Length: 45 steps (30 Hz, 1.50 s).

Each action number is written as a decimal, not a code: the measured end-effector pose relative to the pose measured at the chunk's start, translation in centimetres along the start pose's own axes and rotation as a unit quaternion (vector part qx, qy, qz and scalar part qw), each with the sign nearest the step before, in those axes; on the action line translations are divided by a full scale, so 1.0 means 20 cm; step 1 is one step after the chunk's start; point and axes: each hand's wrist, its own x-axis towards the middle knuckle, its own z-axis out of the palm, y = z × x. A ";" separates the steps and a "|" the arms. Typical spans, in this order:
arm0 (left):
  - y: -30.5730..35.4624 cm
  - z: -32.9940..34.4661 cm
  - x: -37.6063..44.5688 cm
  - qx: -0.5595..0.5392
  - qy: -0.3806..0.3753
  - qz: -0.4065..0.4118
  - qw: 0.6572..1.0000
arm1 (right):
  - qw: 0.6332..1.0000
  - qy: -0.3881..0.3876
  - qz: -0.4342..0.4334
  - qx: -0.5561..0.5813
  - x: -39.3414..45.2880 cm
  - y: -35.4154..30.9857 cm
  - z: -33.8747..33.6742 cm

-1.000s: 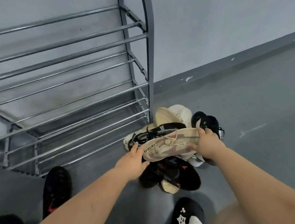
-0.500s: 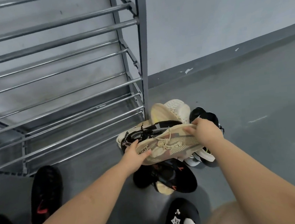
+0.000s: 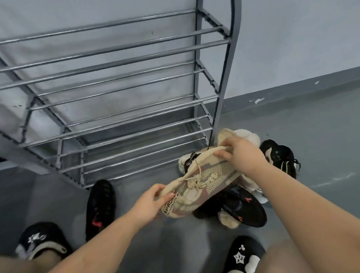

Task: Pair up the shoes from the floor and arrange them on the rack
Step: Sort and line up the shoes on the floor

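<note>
Both hands hold one beige knit sneaker [image 3: 202, 183] above the pile of shoes [image 3: 244, 204] on the grey floor [image 3: 315, 147]. The left hand [image 3: 149, 205] pinches the end nearer the person, thumb on the printed strap, and the right hand [image 3: 242, 155] grips the far end, fingers curled over its edge. The sneaker lies tilted, its laces facing up, just in front of the right leg of the metal rack [image 3: 115, 98], whose bars carry no shoes. Under it lie a black sneaker with red marks [image 3: 243, 209], a cream shoe [image 3: 239, 135] against the rack's foot and a black shoe [image 3: 282, 156] to the right. A single black sneaker [image 3: 99, 207] lies apart on the floor at the left, near the rack's front corner. The person's own feet in black slippers [image 3: 241, 260] show at the bottom edge
</note>
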 end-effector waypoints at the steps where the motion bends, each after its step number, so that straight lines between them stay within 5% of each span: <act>1: -0.04 -0.04 -0.05 -0.007 0.010 0.000 1.000 | 1.000 -0.007 -0.003 0.013 -0.02 -0.05 0.04; 9: -0.29 -0.32 -0.30 -0.046 0.058 -0.041 0.996 | 0.979 -0.087 0.090 0.158 -0.20 -0.31 0.40; 15: -0.34 -0.34 -0.34 -0.171 0.094 -0.068 0.979 | 0.845 -0.266 0.208 0.414 -0.35 -0.56 0.53; 18: -0.36 -0.31 -0.37 -0.225 0.088 -0.100 0.965 | 0.826 -0.282 0.188 0.450 -0.39 -0.65 0.69; 28: -0.51 -0.28 -0.37 -0.313 0.058 -0.255 0.913 | 0.855 -0.274 0.193 0.395 -0.41 -0.77 0.99; 38: -0.58 -0.32 -0.33 -0.312 0.050 -0.304 0.899 | 0.878 -0.296 0.202 0.318 -0.37 -0.83 1.13; 41: -0.61 -0.35 -0.29 -0.222 0.045 -0.301 0.926 | 0.893 -0.291 0.175 0.296 -0.35 -0.86 1.15; 45: -0.67 -0.37 -0.29 0.066 0.065 -0.306 0.947 | 0.933 -0.300 0.131 0.150 -0.35 -0.87 1.18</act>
